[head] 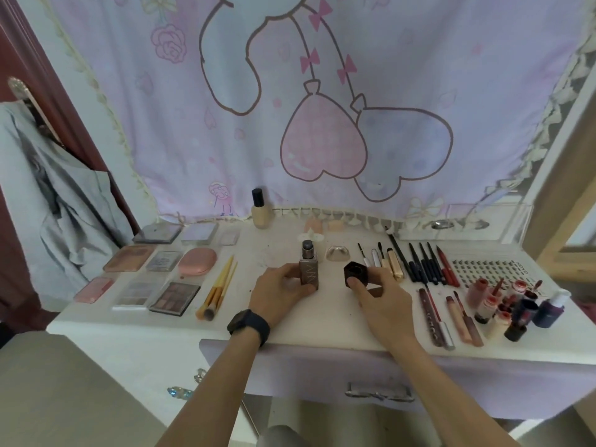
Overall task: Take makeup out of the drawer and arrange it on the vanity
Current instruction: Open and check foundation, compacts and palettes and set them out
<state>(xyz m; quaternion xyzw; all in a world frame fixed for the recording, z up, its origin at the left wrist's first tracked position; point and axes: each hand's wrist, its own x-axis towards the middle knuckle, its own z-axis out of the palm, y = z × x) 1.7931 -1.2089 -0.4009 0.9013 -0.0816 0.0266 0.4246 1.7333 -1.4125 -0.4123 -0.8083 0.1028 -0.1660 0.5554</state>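
One bottle is standing upright on the worktop, the left hand gripping its base. The right hand is pinching what seems its black cap, just right of it.

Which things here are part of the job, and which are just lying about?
Job: left hand gripping square bottle; right hand holding black cap; palettes, pencils laid out on vanity.
Lying about: grey jacket, cartoon curtain, clear box.

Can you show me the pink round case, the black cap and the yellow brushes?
pink round case point(197, 261), head view, lid middle
black cap point(355, 271), head view, open top
yellow brushes point(220, 287), head view, the handles
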